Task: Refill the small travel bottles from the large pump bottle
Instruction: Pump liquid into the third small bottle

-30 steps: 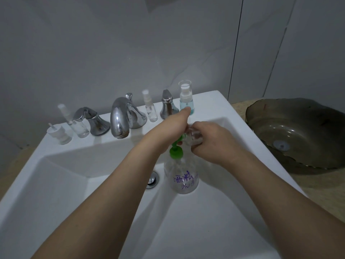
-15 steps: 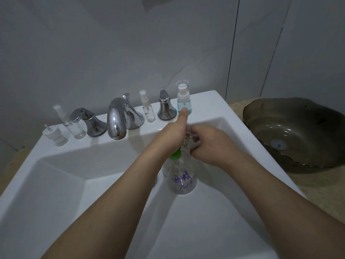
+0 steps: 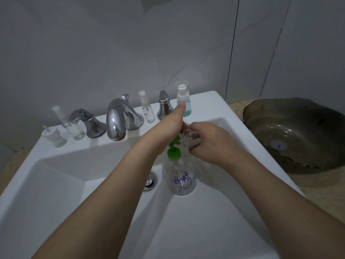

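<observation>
A large clear pump bottle (image 3: pixel 182 180) with a green pump head (image 3: pixel 174 151) and purple writing stands in the white sink basin (image 3: pixel 93 193). My left hand (image 3: pixel 168 124) rests on top of the pump head, thumb stretched out toward the back. My right hand (image 3: pixel 209 143) grips a small clear travel bottle (image 3: pixel 193 138) tilted at the green nozzle tip. Along the sink's back ledge stand a blue-liquid spray bottle (image 3: pixel 183 100), a small clear spray bottle (image 3: pixel 147 111), another clear spray bottle (image 3: pixel 71 127) and a loose white pump cap (image 3: pixel 53 136).
A chrome faucet spout (image 3: pixel 116 118) and two chrome handles (image 3: pixel 87 122) (image 3: pixel 164 105) sit on the ledge behind the basin. The drain (image 3: pixel 150 181) lies left of the pump bottle. A dark glass bowl (image 3: pixel 295 135) rests on the counter at right.
The green pump head has risen again from its lowered position half a second ago, with my left hand on it. My right hand keeps the small bottle at the nozzle.
</observation>
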`<state>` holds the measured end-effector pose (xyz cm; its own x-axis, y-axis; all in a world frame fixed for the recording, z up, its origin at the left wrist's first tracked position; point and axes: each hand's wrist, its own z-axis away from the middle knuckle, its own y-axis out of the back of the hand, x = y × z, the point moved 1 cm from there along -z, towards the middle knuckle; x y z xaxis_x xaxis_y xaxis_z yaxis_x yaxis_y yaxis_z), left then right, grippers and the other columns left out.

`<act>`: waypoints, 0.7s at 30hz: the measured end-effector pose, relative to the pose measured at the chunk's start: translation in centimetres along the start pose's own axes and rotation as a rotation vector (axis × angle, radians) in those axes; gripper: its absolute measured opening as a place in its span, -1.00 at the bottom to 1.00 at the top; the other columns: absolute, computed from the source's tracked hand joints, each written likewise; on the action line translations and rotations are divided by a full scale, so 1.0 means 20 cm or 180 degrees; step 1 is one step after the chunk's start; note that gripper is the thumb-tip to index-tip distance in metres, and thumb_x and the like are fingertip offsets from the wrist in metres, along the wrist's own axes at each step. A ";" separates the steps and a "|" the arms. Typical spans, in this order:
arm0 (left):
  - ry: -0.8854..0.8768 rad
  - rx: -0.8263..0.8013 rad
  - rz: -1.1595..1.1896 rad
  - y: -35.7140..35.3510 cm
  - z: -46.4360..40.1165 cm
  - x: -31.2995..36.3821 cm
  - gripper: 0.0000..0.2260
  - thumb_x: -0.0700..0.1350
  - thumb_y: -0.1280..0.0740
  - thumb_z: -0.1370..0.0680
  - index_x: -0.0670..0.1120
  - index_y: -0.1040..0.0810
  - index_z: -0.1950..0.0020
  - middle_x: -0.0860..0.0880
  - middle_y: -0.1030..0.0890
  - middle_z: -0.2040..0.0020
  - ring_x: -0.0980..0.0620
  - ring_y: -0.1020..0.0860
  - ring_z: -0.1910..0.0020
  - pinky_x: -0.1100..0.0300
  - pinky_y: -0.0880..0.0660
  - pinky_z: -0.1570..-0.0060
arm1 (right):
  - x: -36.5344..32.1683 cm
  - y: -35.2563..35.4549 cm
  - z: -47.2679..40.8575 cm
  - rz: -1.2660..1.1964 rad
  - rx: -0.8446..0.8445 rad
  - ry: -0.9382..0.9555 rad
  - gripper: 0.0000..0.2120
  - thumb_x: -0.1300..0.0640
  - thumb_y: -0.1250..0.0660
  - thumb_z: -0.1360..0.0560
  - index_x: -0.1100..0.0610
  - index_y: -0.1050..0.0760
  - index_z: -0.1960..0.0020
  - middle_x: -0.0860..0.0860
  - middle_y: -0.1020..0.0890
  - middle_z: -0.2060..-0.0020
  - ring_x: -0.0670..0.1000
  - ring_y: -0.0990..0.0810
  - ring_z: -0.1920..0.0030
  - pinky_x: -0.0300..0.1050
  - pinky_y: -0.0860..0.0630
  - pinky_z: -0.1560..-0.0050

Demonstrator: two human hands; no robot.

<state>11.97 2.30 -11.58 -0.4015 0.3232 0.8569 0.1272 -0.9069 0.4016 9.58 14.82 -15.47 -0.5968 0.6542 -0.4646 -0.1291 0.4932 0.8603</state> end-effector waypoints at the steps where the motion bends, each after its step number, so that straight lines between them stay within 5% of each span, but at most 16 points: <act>1: 0.0004 0.0026 -0.0005 0.00 0.00 0.00 -0.39 0.28 0.07 -0.63 -0.15 -0.57 0.04 -0.08 -0.60 0.16 0.01 -0.52 0.23 0.16 -0.36 0.25 | 0.00 0.00 0.00 -0.0009 -0.0016 -0.0015 -0.82 0.15 -0.35 -0.32 0.01 -0.40 0.12 -0.10 -0.50 0.19 0.05 -0.53 0.05 -0.15 -0.36 0.20; 4: 0.0059 0.0057 -0.0082 -0.02 0.01 -0.02 -0.41 0.29 0.09 -0.63 -0.10 -0.56 -0.02 -0.05 -0.60 0.15 0.03 -0.50 0.26 0.16 -0.31 0.31 | 0.00 0.01 0.00 -0.0044 -0.0062 -0.0069 -0.81 0.15 -0.33 -0.33 0.04 -0.45 0.06 -0.04 -0.59 0.07 0.06 -0.54 0.00 -0.12 -0.45 0.13; 9: 0.0080 0.0152 -0.0195 -0.02 -0.02 -0.07 -0.31 0.36 0.09 -0.58 -0.13 -0.63 -0.06 -0.11 -0.67 0.01 -0.02 -0.54 0.20 0.13 -0.36 0.21 | -0.01 0.02 0.01 -0.0105 -0.0195 -0.0112 -0.80 0.13 -0.34 -0.35 -0.04 -0.39 0.08 -0.10 -0.50 0.14 0.04 -0.54 0.01 -0.19 -0.33 0.19; 16: -0.0042 0.0235 0.0101 -0.06 -0.06 -0.11 -0.37 0.37 0.05 -0.57 -0.06 -0.62 -0.02 -0.11 -0.68 0.04 -0.08 -0.62 0.06 0.01 -0.48 -0.18 | -0.04 0.05 0.04 -0.0145 -0.0243 -0.0074 -0.65 0.16 -0.34 -0.39 -0.05 -0.49 -0.16 -0.08 -0.53 0.11 0.04 -0.54 -0.04 -0.21 -0.32 0.15; 21: -0.0046 0.0177 0.0139 -0.05 -0.04 -0.11 -0.40 0.36 0.04 -0.58 -0.05 -0.60 0.08 -0.08 -0.63 0.13 -0.07 -0.58 0.14 -0.01 -0.47 -0.13 | -0.03 0.03 0.03 -0.0151 -0.0271 -0.0097 -0.70 0.16 -0.35 -0.37 -0.05 -0.49 -0.08 -0.05 -0.55 0.08 0.05 -0.54 -0.03 -0.22 -0.33 0.15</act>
<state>12.00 2.33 -14.07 -0.3812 0.2879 0.8785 0.1947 -0.9040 0.3807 10.40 15.09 -14.72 -0.5641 0.6490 -0.5104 -0.2242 0.4745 0.8512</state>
